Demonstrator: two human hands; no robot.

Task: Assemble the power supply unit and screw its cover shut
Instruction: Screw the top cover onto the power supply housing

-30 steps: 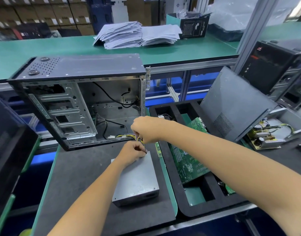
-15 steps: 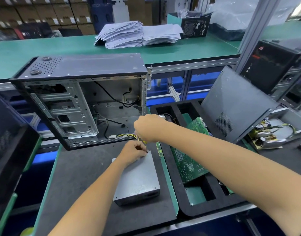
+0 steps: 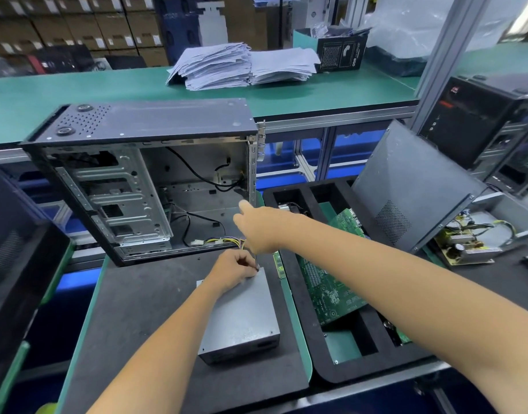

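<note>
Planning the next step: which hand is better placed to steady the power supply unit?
Probably the left hand: it already rests on the power supply unit's far corner, pinching something small. The right hand hovers above it.

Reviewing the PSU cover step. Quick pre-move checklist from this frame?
1. Power supply unit flat on the black mat: ok.
2. Left hand steadying the unit's far corner, pinching something small there: ok; whether it is a screw, cannot tell.
3. Right hand holding a driver: cannot tell, blurred.
4. Yellow cable bundle clear of the cover seam: cannot tell.
5. Cover seated flush: ok on near edges.
</note>
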